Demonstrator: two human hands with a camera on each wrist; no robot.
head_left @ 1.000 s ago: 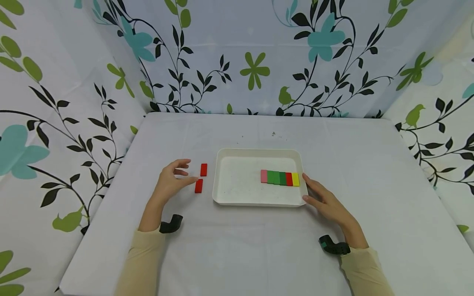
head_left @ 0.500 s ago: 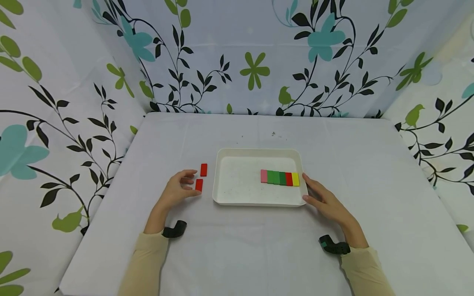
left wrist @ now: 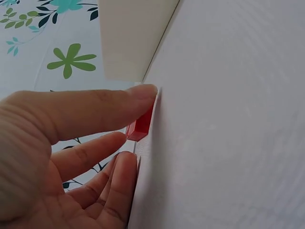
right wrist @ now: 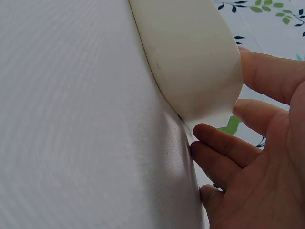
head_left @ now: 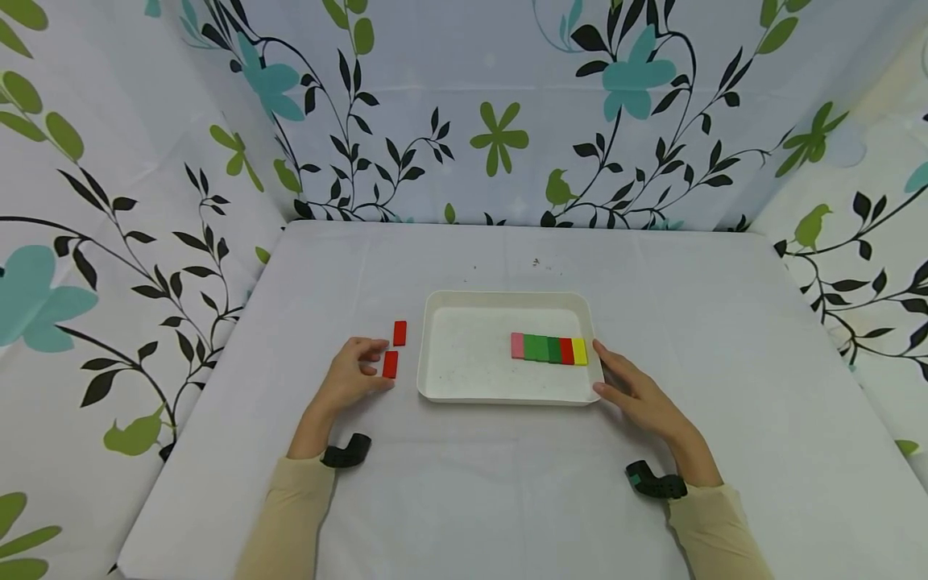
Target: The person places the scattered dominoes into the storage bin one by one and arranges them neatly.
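Two small red rectangular blocks lie left of a white tray [head_left: 471, 385]. My left hand [head_left: 348, 374] has its thumb and index finger at opposite ends of the nearer red block [head_left: 390, 365]. In the left wrist view, the thumb partly covers this red block [left wrist: 142, 125], and the index fingertip meets its lower edge. The farther red block [head_left: 399, 333] lies just beyond the fingers. At the tray's right end, my right hand [head_left: 641, 399] rests extended fingers against the wall. Inside the tray, a row of pink, green, red and yellow blocks [head_left: 548, 349] lies side by side.
A white cloth covers the table [head_left: 464, 491]. Patterned curtains [head_left: 406, 89] hang behind it and at both sides. Small dark specks [head_left: 536, 262] mark the cloth beyond the tray. Each wrist wears a black camera band [head_left: 348, 451].
My left hand has come down and toward the nearer red block, its thumb passing to the block's near end. The right hand, the tray and the blocks have kept their places.
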